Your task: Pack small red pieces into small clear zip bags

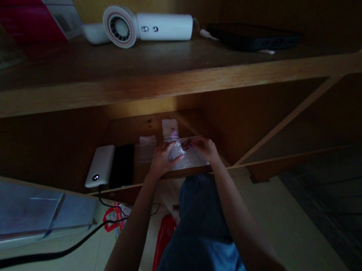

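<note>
On the lower shelf lies a clear plastic bag point(189, 160), spread flat between my hands. My left hand point(163, 158) grips its left side, the thumb and fingers closing on the plastic. At the bag's upper part, my right hand point(206, 148) pinches a small cluster of dark pink beads point(187, 145); their exact form is too small and dim to tell. Just behind is a small zip bag point(170, 127) with similar pink, shiny pieces in it. Left of my left hand lies another clear zip bag point(147, 147), apparently flat.
A white power bank point(101, 166) with a black cable point(81, 235) stands beside a dark flat phone-like slab point(122, 165) at the shelf's left. The upper shelf edge point(174, 84) carries a white handheld fan point(164, 25) and a black phone point(254, 36). A divider point(284, 118) is on the right.
</note>
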`<state>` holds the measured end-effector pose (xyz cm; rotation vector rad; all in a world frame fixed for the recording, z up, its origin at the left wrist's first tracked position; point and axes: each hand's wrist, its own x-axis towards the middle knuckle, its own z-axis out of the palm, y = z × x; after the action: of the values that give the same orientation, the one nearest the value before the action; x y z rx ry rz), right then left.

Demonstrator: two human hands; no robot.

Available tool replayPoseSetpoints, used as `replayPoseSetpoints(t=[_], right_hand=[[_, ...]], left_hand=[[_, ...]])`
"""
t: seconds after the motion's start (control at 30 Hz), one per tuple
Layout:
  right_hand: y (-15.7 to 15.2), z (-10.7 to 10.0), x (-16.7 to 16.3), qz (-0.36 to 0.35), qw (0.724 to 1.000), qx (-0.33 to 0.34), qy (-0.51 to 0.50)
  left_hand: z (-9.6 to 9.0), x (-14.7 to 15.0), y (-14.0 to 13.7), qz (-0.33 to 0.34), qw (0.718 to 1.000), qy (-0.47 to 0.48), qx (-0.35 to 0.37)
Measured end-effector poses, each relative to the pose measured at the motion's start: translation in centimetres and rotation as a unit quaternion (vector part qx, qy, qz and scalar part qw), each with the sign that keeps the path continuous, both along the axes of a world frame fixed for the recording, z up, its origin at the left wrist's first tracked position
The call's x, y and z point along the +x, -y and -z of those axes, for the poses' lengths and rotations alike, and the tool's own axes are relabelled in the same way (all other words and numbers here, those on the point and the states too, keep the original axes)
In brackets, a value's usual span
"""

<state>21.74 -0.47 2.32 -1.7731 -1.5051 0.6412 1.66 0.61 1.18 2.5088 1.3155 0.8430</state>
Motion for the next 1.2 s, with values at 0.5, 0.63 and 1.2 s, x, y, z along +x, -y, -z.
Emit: replayPoseSetpoints(t=[0.5,0.63,1.2], right_hand=[[-0.7,1.6,-1.8,-0.166,0.969,0.016,-0.182],[-0.7,1.3,-1.8,-0.168,0.966,0.026,-0.192],[0.7,-0.8,0.0,0.047,0.985,-0.083,0.144]], left_hand=[[0.0,0.0,-0.1,0.008,1.000,0.011,0.003],[-0.1,0.0,-0.1,0.005,1.000,0.010,0.000],[0.0,0.0,0.0,-0.006,1.000,0.003,-0.004]])
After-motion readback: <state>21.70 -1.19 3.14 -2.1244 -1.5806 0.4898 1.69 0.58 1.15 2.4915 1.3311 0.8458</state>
